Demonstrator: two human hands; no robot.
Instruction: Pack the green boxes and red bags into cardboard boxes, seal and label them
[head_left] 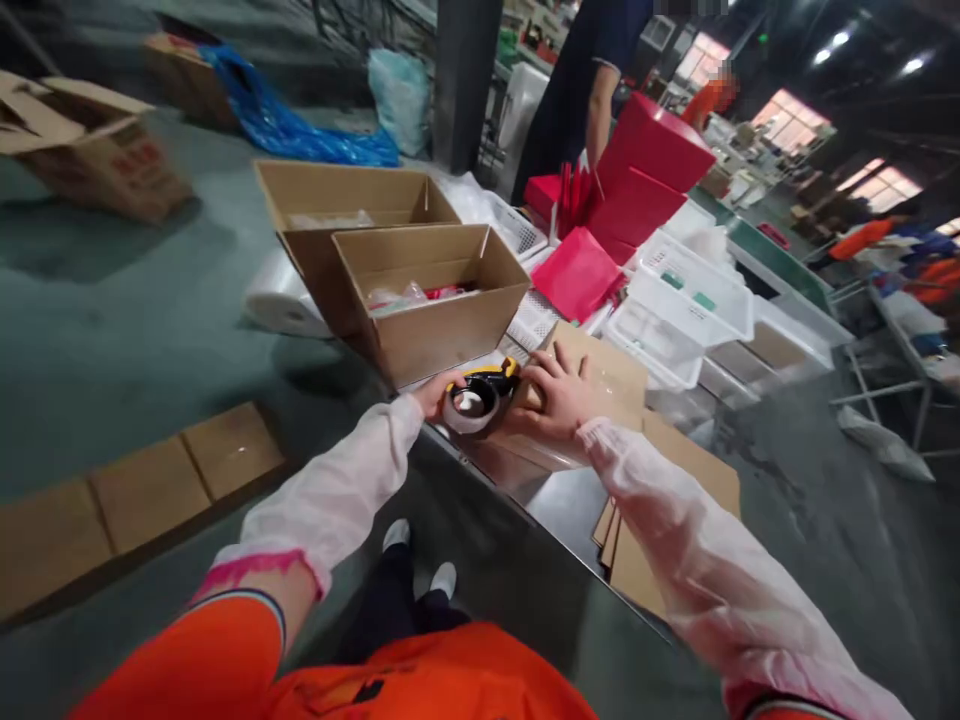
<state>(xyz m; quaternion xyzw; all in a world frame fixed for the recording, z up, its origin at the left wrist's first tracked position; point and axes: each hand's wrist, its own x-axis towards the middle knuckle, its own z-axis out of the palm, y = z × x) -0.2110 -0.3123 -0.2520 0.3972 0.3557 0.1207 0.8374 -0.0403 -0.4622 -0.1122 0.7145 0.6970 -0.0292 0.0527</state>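
Observation:
My left hand [433, 392] grips a yellow and black tape dispenser [481, 393] with a roll of clear tape, held at the near edge of a closed cardboard box [600, 375] on the metal table [559, 510]. My right hand [559, 392] lies flat, fingers spread, on top of that box beside the dispenser. Both arms wear thin pale pink sleeves.
Two open cardboard boxes [431, 290] stand to the left, the nearer one holding red items. Red boxes [645, 170] and white plastic crates [686, 300] sit further along the table, where another person [581, 90] stands. Flat cardboard [135, 500] lies on the floor at left.

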